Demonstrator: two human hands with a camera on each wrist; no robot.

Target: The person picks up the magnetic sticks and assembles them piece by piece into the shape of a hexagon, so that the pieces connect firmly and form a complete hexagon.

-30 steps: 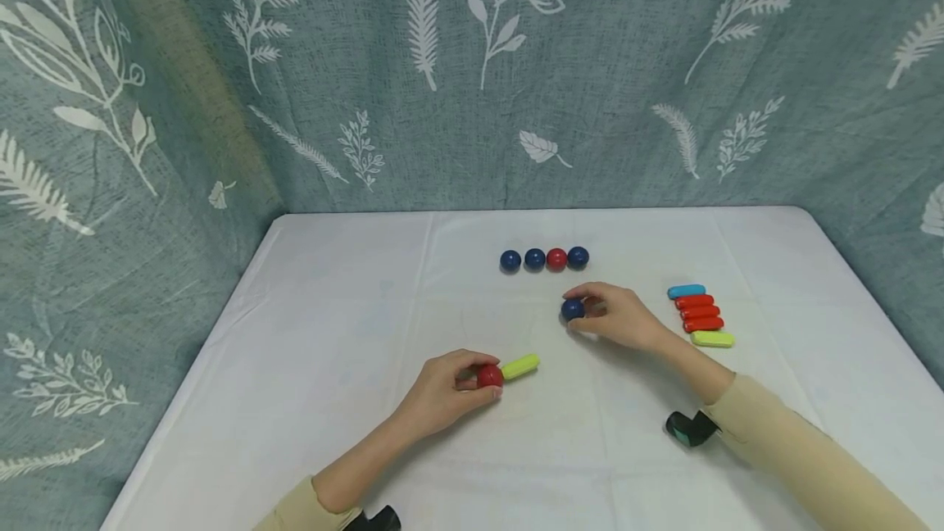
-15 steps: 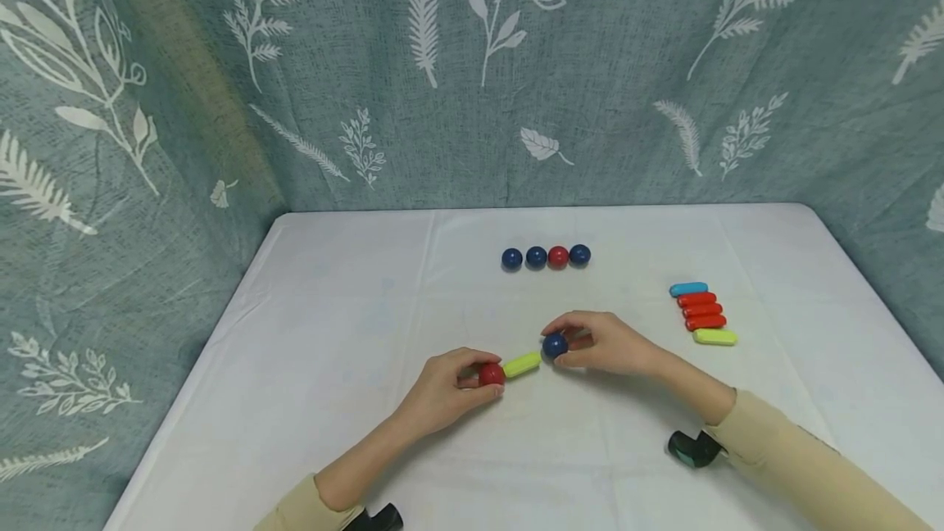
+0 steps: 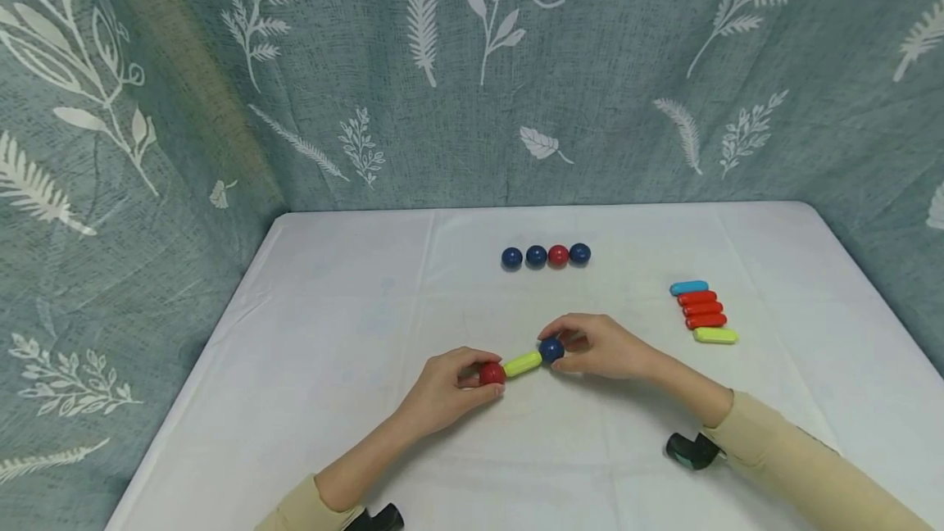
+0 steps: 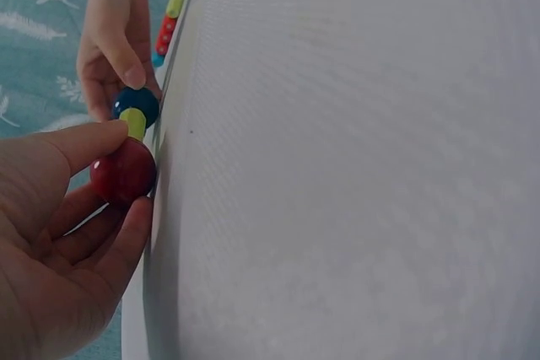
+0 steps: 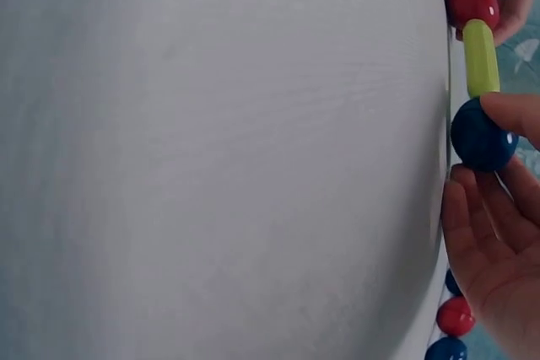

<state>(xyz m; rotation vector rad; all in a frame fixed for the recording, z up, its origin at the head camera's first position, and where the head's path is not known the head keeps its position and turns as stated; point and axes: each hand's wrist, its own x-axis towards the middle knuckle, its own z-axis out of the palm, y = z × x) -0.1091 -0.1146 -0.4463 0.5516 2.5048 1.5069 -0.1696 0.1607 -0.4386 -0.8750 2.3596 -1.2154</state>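
Note:
My left hand (image 3: 447, 390) pinches a glossy red ball (image 3: 492, 374) between thumb and fingers, low over the table. From that ball a yellow-green rod (image 3: 523, 364) extends to the right and slightly away from me. A dark blue ball (image 3: 551, 350) meets the rod's far end, pinched by my right hand (image 3: 606, 346). In the left wrist view the red ball (image 4: 124, 172), rod (image 4: 133, 122) and blue ball (image 4: 136, 107) line up end to end. The right wrist view has the blue ball (image 5: 483, 135) right against the rod (image 5: 482, 57).
Behind the hands, a row of blue balls (image 3: 536, 256) with one red ball (image 3: 558, 256) lies on the white-covered table (image 3: 354, 293). At the right sit a blue rod (image 3: 689, 288), several red rods (image 3: 703, 310) and a yellow-green rod (image 3: 715, 336). A patterned curtain (image 3: 457, 146) borders the table.
My right hand has brought the blue ball leftward and nearer to me, from apart to meeting the rod's end. My left hand stays almost still with the red ball.

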